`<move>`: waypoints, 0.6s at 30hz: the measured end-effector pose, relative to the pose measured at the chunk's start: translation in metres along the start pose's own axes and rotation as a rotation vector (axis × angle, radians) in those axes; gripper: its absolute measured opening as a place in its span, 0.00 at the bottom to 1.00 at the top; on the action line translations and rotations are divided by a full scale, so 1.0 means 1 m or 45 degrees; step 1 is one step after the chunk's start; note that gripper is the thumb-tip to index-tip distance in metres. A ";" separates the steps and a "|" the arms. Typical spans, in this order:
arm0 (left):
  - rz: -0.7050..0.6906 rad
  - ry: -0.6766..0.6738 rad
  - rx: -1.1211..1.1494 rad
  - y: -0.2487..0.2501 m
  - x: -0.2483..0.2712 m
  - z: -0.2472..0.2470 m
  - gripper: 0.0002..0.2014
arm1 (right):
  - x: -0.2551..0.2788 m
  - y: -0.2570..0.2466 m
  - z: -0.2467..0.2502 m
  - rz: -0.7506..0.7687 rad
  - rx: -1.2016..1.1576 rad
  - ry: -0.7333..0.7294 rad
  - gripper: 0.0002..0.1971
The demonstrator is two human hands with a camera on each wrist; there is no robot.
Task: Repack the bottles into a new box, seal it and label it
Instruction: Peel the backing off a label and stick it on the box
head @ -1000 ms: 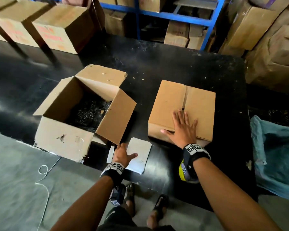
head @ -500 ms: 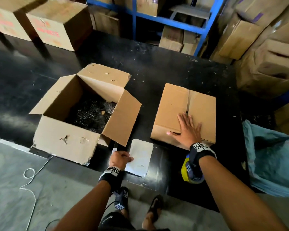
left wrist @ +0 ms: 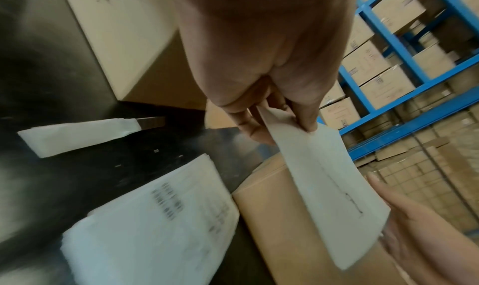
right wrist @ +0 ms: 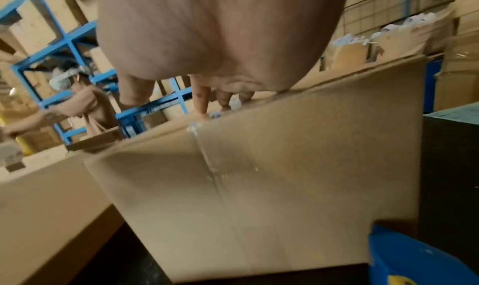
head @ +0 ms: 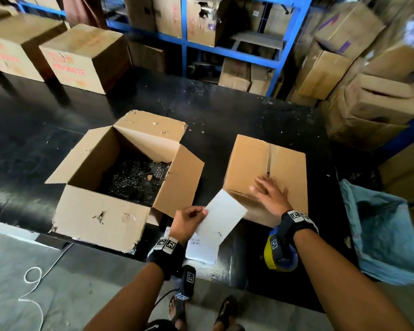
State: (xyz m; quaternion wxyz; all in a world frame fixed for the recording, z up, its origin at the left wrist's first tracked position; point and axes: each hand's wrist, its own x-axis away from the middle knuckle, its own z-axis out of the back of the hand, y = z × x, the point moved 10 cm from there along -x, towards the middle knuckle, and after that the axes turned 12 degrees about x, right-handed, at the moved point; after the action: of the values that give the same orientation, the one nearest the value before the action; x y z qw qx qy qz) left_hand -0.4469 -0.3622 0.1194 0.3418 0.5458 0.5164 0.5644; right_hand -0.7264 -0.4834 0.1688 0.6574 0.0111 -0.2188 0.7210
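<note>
The new closed box (head: 265, 163) sits on the black table (head: 225, 115), clear tape (right wrist: 207, 162) running down its front seam. My right hand (head: 270, 194) lies flat and open on its top near edge. My left hand (head: 189, 220) pinches a white label sheet (head: 221, 216) by one corner and holds it lifted in front of the box's near left corner; in the left wrist view thumb and fingers (left wrist: 303, 121) clamp the label sheet (left wrist: 324, 187). More label sheets (head: 202, 247) lie stacked on the table beneath. The old torn box (head: 120, 180) stands open at left, dark inside.
A blue and yellow tape dispenser (head: 281, 255) sits under my right wrist at the table's edge. Printed cartons (head: 81, 58) stand at the far left, blue shelving (head: 227, 48) with boxes behind. A blue bag (head: 382, 230) hangs at right. Another person (right wrist: 77, 105) works in the background.
My left hand has picked one label sheet off the stack and raised it toward the closed box. The right hand stays flat on the box top.
</note>
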 end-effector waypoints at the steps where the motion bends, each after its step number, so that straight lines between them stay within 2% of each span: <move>1: -0.031 0.016 0.026 0.013 -0.006 -0.002 0.03 | 0.000 0.001 0.006 -0.031 -0.145 0.016 0.33; 4: -0.067 0.021 0.090 0.051 -0.026 -0.019 0.05 | 0.011 -0.014 0.035 -0.030 -0.599 0.070 0.31; 6: -0.106 0.019 0.158 0.073 -0.040 -0.033 0.05 | 0.019 -0.034 0.051 0.026 -0.873 0.043 0.23; 8: -0.166 0.004 0.166 0.095 -0.049 -0.050 0.06 | 0.022 -0.048 0.062 0.089 -1.027 0.018 0.18; 13: -0.252 -0.094 0.169 0.130 -0.058 -0.097 0.09 | 0.017 -0.045 0.099 0.140 -1.111 0.220 0.05; 18: -0.306 -0.145 0.129 0.155 -0.062 -0.124 0.10 | 0.017 -0.040 0.115 0.244 -1.138 0.208 0.10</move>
State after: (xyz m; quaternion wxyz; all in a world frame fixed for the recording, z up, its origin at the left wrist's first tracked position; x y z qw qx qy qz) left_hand -0.5292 -0.4831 0.2673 0.4078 0.5279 0.5855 0.4607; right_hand -0.7221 -0.5036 0.2897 0.5431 -0.3506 -0.4555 0.6121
